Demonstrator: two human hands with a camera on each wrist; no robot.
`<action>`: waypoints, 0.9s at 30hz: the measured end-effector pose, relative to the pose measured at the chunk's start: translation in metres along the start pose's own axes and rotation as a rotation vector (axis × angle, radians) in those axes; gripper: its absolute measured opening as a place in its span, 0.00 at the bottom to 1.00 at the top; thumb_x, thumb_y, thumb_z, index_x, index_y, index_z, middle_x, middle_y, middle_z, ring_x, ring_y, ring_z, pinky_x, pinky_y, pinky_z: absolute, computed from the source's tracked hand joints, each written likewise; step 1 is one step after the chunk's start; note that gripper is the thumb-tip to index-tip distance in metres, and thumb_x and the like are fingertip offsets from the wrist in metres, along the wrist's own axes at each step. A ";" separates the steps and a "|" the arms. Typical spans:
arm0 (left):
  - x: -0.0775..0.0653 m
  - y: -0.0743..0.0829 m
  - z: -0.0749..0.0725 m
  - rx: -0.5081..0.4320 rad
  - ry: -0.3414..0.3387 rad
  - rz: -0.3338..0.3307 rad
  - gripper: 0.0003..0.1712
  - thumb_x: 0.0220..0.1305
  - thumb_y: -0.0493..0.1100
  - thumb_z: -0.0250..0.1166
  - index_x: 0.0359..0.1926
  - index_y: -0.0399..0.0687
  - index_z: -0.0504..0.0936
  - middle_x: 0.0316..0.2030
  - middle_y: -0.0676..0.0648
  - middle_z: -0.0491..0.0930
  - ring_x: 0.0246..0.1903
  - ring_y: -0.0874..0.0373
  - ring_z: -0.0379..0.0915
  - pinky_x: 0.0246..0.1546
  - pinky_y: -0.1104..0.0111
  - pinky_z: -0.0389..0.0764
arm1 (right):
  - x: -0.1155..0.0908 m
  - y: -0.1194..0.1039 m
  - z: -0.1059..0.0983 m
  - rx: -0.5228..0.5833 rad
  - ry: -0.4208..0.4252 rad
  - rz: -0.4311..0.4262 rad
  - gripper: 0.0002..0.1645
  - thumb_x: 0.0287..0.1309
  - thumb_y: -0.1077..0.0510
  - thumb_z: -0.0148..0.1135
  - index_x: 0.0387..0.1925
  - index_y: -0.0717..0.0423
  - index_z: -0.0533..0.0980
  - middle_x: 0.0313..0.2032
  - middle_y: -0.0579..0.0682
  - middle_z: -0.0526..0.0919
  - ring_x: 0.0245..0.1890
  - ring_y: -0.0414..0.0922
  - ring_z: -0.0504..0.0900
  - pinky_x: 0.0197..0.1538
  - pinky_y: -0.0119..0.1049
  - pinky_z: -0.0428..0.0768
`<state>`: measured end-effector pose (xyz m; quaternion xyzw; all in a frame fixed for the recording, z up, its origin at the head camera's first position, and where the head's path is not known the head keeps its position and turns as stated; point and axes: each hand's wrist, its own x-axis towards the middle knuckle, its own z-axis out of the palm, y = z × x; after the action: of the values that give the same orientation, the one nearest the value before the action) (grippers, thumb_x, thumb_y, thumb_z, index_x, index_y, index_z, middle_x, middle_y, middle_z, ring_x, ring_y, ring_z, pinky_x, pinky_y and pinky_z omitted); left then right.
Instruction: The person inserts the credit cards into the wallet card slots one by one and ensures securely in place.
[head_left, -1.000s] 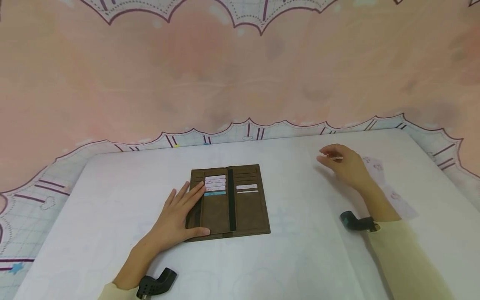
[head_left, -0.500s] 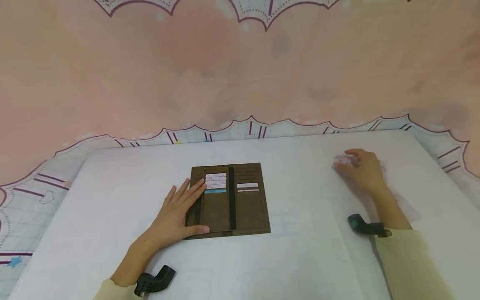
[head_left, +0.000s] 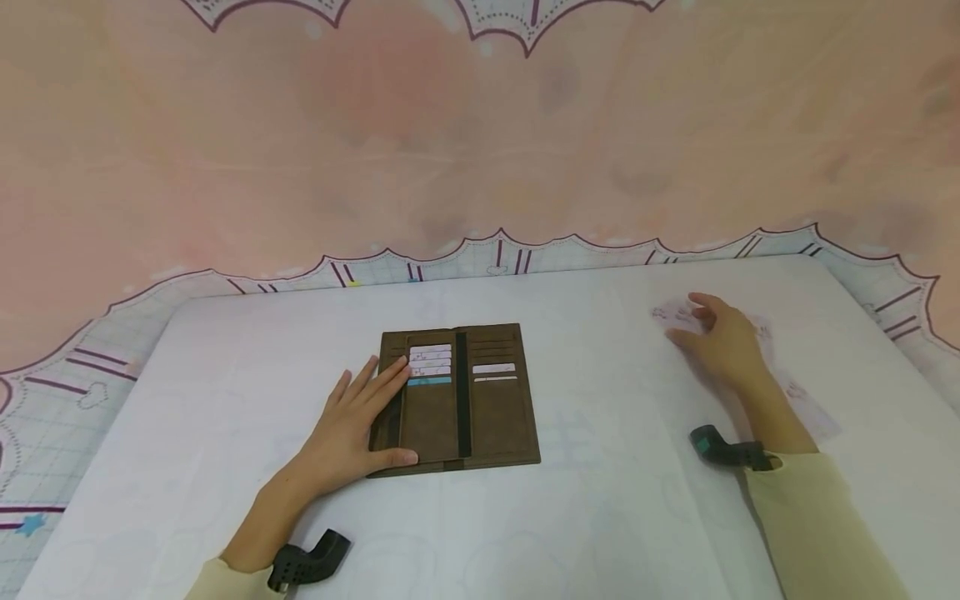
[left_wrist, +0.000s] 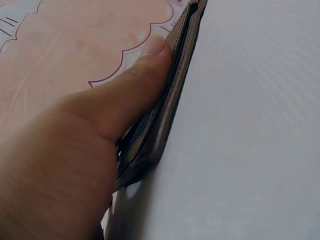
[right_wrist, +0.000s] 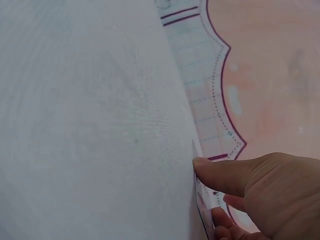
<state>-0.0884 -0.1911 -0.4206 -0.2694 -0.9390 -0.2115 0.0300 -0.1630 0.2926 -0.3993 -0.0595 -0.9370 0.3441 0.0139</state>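
A brown wallet [head_left: 498, 425] lies unfolded on the white table, in the middle of the head view. Several pale cards [head_left: 430, 357] and a blue one show in its left-side slots, and white edges [head_left: 493, 368] show on the right side. My left hand [head_left: 345, 437] rests on the wallet's left side with fingers spread; in the left wrist view its thumb [left_wrist: 145, 75] lies along the edge. To the right, my right hand [head_left: 720, 346] is over a pale card with pink marks [head_left: 671, 315], thumb and fingertips apart around it. The right wrist view shows the thumb [right_wrist: 225, 175] touching the card's thin edge.
Two more pale, pink-marked pieces lie near my right arm: one [head_left: 762, 329] behind the hand, one [head_left: 817, 412] beside the wrist. The white tabletop [head_left: 585, 533] ends at a patterned pink cloth [head_left: 600, 183] behind. Black wrist cameras [head_left: 311, 562] sit at both sleeves.
My right hand has moved right with the card, which was seen edge-on and now lies flat beside the other pieces. The thumb and fingers have spread apart. My left hand stays on the wallet.
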 end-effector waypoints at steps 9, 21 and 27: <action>-0.001 0.000 0.001 0.006 -0.005 -0.009 0.60 0.46 0.69 0.70 0.74 0.50 0.54 0.73 0.48 0.50 0.72 0.43 0.34 0.67 0.43 0.34 | -0.001 -0.003 0.004 0.016 -0.006 -0.038 0.39 0.64 0.57 0.59 0.72 0.58 0.55 0.63 0.70 0.63 0.66 0.67 0.56 0.65 0.62 0.54; -0.001 -0.001 0.002 0.010 0.001 -0.001 0.60 0.47 0.69 0.69 0.74 0.51 0.53 0.73 0.49 0.50 0.72 0.43 0.34 0.67 0.44 0.34 | -0.004 -0.007 0.004 -0.002 0.066 -0.112 0.37 0.61 0.66 0.57 0.70 0.63 0.57 0.57 0.74 0.62 0.56 0.68 0.64 0.58 0.63 0.63; 0.000 0.000 0.001 0.015 0.001 -0.001 0.60 0.46 0.69 0.69 0.74 0.50 0.54 0.73 0.49 0.50 0.72 0.43 0.35 0.67 0.44 0.34 | -0.004 -0.010 0.002 -0.076 0.086 -0.054 0.34 0.62 0.60 0.59 0.66 0.68 0.62 0.58 0.73 0.64 0.59 0.69 0.58 0.60 0.65 0.55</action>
<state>-0.0886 -0.1908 -0.4216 -0.2687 -0.9407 -0.2045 0.0324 -0.1600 0.2830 -0.3945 -0.0492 -0.9492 0.3048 0.0613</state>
